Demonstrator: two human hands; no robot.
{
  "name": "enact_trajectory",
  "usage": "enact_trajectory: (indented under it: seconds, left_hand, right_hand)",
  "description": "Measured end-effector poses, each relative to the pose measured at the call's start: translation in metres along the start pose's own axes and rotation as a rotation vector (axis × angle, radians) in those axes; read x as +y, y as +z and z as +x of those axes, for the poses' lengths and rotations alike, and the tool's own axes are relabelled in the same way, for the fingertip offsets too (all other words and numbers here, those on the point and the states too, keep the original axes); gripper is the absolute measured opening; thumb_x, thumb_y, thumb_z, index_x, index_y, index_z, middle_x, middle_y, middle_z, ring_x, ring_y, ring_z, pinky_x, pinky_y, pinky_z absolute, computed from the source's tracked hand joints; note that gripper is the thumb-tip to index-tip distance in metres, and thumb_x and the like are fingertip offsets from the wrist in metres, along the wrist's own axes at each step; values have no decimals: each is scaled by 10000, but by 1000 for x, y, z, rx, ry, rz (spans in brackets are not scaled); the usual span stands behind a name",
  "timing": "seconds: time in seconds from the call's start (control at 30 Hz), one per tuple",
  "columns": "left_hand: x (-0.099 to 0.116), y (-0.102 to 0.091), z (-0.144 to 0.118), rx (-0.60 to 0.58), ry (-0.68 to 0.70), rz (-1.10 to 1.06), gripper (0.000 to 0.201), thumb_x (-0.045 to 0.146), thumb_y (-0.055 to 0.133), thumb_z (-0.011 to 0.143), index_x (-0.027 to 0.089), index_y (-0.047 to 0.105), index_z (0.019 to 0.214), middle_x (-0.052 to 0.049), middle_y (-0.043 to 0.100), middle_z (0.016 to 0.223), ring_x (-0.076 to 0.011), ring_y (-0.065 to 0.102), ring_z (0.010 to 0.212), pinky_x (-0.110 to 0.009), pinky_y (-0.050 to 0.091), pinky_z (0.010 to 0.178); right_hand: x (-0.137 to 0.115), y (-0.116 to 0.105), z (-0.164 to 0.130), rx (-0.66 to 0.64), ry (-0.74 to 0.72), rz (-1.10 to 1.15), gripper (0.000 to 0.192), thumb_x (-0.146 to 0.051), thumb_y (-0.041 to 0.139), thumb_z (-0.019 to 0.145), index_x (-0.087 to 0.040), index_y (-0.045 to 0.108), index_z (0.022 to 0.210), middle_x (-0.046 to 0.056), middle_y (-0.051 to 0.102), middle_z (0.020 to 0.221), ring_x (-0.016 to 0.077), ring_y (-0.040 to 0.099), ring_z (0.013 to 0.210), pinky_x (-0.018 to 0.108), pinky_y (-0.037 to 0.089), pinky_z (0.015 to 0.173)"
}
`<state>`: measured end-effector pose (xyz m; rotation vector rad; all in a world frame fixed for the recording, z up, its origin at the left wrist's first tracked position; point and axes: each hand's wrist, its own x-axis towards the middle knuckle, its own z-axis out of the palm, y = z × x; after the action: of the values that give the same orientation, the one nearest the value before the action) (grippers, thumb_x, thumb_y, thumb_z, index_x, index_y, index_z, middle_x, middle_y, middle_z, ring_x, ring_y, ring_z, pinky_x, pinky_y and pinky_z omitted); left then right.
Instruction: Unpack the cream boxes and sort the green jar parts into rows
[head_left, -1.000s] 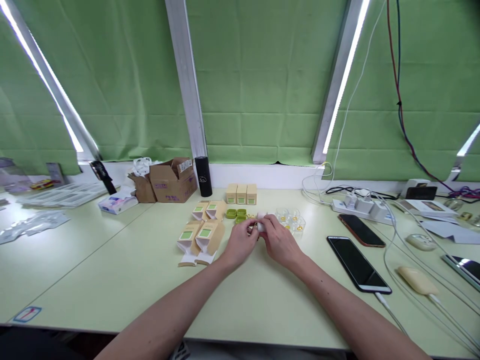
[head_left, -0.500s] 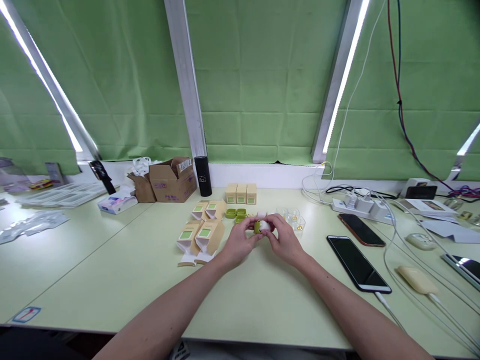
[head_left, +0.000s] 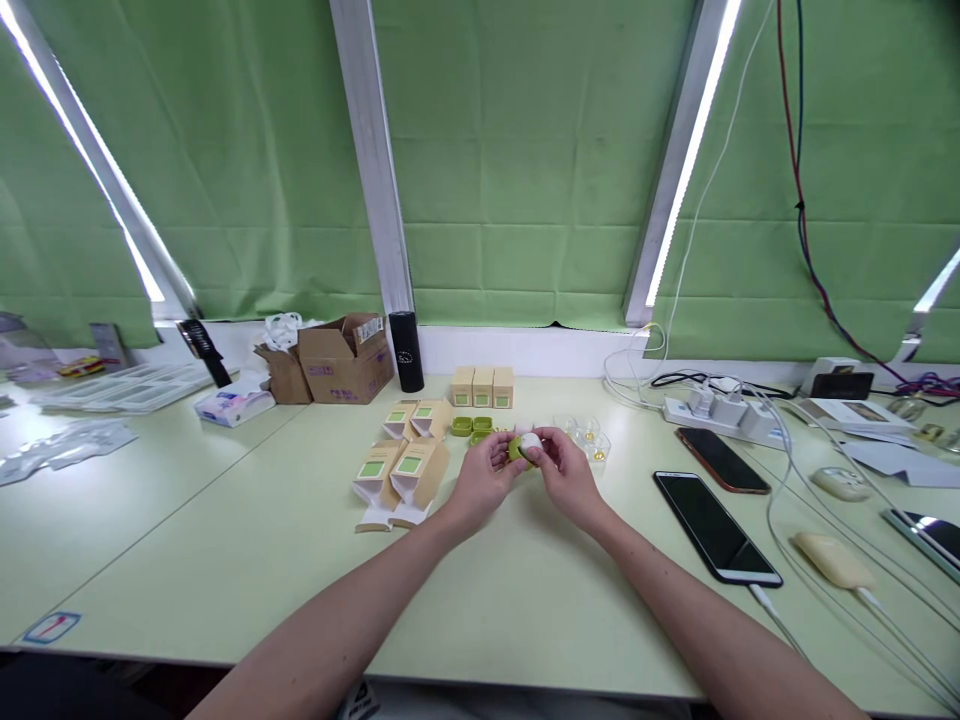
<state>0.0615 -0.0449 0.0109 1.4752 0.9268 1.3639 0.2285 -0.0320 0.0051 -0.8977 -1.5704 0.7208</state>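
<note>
Both hands meet over the middle of the table. My left hand (head_left: pixel 481 478) is closed, its thumb and fingers gripping a small green cup-like piece (head_left: pixel 516 449). A rounded white piece (head_left: pixel 531 441) sits against it, pinched by my right hand (head_left: pixel 568 476). The two pieces touch at a tilt; whether they are joined I cannot tell. Just behind my left hand are several small green square cups (head_left: pixel 462 427). Beyond my right hand stand several clear containers (head_left: pixel 589 432) with gold-coloured bits inside. Open beige cartons (head_left: pixel 420 468) with green labels lie left of my left hand.
Three closed beige boxes (head_left: pixel 482 388) stand at the back, right of a black cylinder (head_left: pixel 406 352) and a cardboard box (head_left: pixel 346 362). A tissue pack (head_left: pixel 235 400) lies further left. Phones (head_left: pixel 717 527), cables and a power strip (head_left: pixel 724 421) occupy the right side.
The green and white pieces have turned between my fingers, the green part tilting toward the right and the white part up. My hands stay in nearly the same place.
</note>
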Motion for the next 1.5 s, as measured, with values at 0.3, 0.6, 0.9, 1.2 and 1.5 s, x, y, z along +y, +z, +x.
enact_trajectory:
  seconds: [0.3,0.6,0.9,1.2,1.5]
  left_hand:
    - [-5,-9,6,71,-17,-103,508,226,889,718,150,610,1136,-139,728,1145,-229,720,1064,-425,562,1017]
    - [-2,-9,6,114,30,-136,527,231,868,731,164,590,1175,-133,717,1170,-234,703,1107,-427,548,1045]
    - [-4,-11,7,226,73,-106,507,251,860,748,170,602,1176,-134,726,1168,-241,706,1105,-449,534,1067]
    - [-4,-14,7,269,105,-59,454,243,836,777,171,605,1161,-132,715,1185,-232,697,1115,-422,532,1059]
    - [-2,-16,7,338,140,-40,458,259,814,811,178,597,1206,-131,705,1207,-231,686,1150,-414,518,1077]
  right_hand:
    - [5,-16,13,103,306,680,460,-580,864,719,-205,735,952,68,751,958,239,708,846,366,548,727]
    - [-4,-15,9,-4,391,815,401,-514,879,744,-223,722,972,77,755,1064,234,705,909,332,533,689]
    - [-12,-17,8,16,253,583,498,-484,887,733,-275,631,1105,30,729,1001,222,713,907,366,572,780]
    - [-1,-18,24,134,162,86,457,-337,799,700,-259,712,1143,42,662,1045,179,603,795,340,526,711]
    - [13,-5,34,-47,-124,-536,329,-91,567,809,-220,660,1097,66,707,1057,236,600,923,371,455,803]
